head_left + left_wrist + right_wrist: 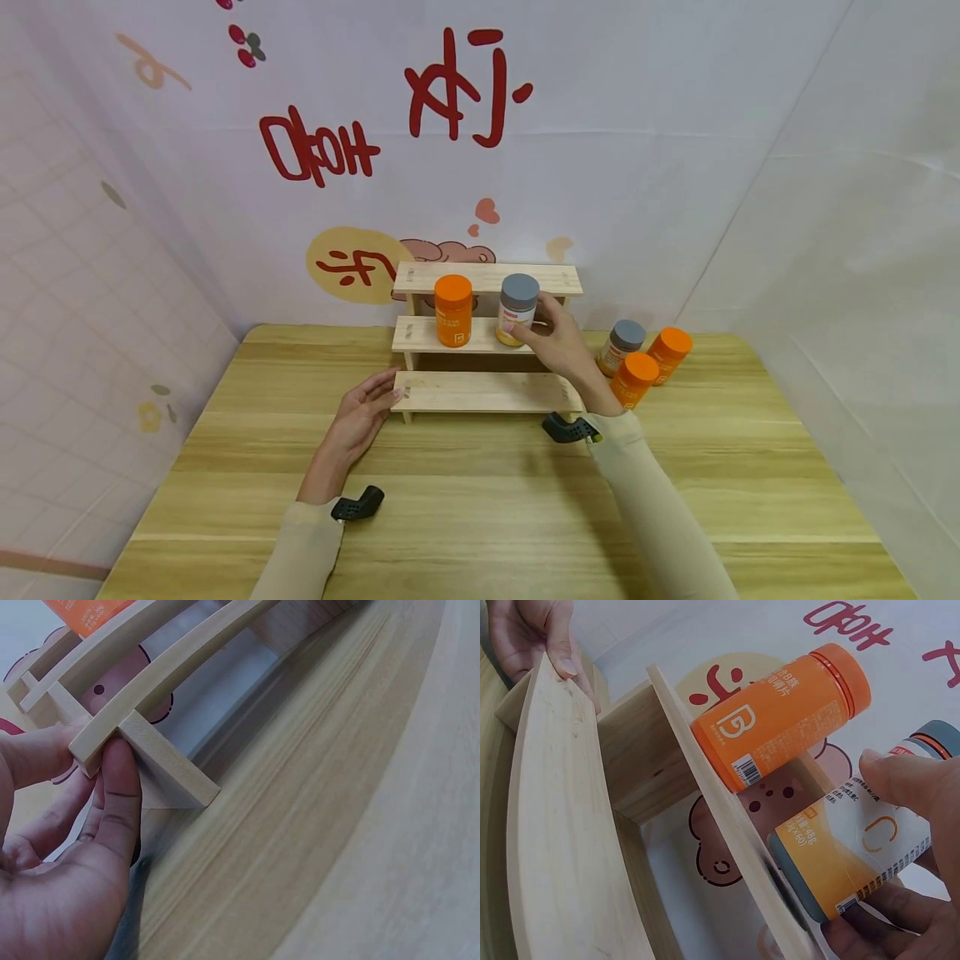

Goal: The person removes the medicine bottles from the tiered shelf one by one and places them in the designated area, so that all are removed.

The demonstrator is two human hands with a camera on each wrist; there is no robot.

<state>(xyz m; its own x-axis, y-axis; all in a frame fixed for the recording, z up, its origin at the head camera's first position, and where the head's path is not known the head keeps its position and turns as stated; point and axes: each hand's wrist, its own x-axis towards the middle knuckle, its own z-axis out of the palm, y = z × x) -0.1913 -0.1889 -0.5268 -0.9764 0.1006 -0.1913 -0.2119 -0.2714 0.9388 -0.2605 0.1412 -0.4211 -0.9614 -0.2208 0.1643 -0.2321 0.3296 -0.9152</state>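
Observation:
A three-tier wooden shelf stands at the back of the table. My left hand pinches the left end of its lowest board, thumb above and fingers beneath, as the left wrist view shows. On the middle board an orange bottle stands upright at the left. Beside it, to the right, my right hand grips a grey-capped bottle with a white and yellow label. Its base is right at the middle board, with thumb on the near side and fingers round the back.
Right of the shelf, on the wooden table, stand another grey-capped bottle and two orange bottles, close together near my right forearm. A printed white backdrop rises behind the shelf.

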